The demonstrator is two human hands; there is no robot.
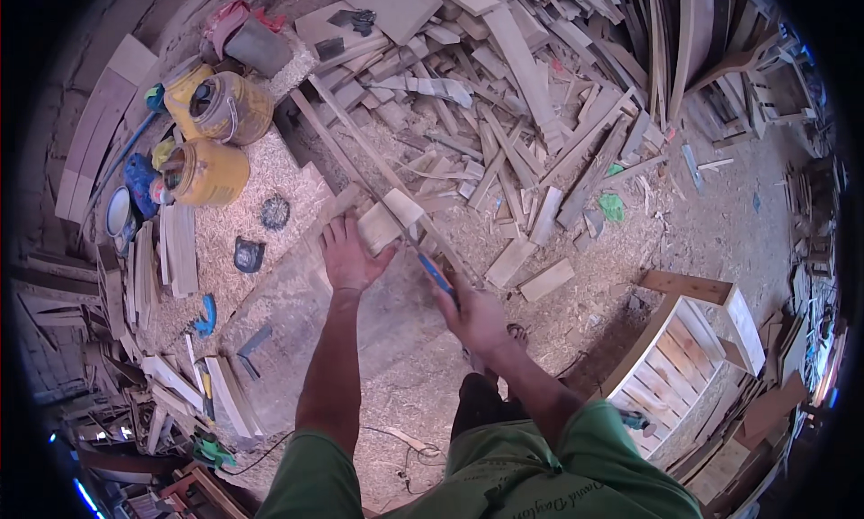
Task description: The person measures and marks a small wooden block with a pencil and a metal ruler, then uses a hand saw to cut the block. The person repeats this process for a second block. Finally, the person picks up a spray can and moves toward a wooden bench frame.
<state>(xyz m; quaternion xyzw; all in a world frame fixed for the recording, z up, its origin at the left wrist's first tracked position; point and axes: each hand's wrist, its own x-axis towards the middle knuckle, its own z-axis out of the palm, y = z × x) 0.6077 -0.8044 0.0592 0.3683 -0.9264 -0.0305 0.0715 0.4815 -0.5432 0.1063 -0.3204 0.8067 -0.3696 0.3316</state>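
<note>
Blue-handled handsaw point(433, 272) clenched in right grip point(477, 319), blade toward eleven o'clock; left grip point(351, 258) splayed against pale wooden block point(376, 229).

A green short-sleeved shirt point(486, 474) with dark lettering point(589, 494) is worn above dark legwear point(481, 402).

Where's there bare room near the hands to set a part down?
Best: dusty grey surface between left forearm and dark angled tool. Also sawdusty floor, between green plastic scrap and slatted wooden frame. Crowded: offcut pile ahead, yellow plastic containers upper left.
</note>
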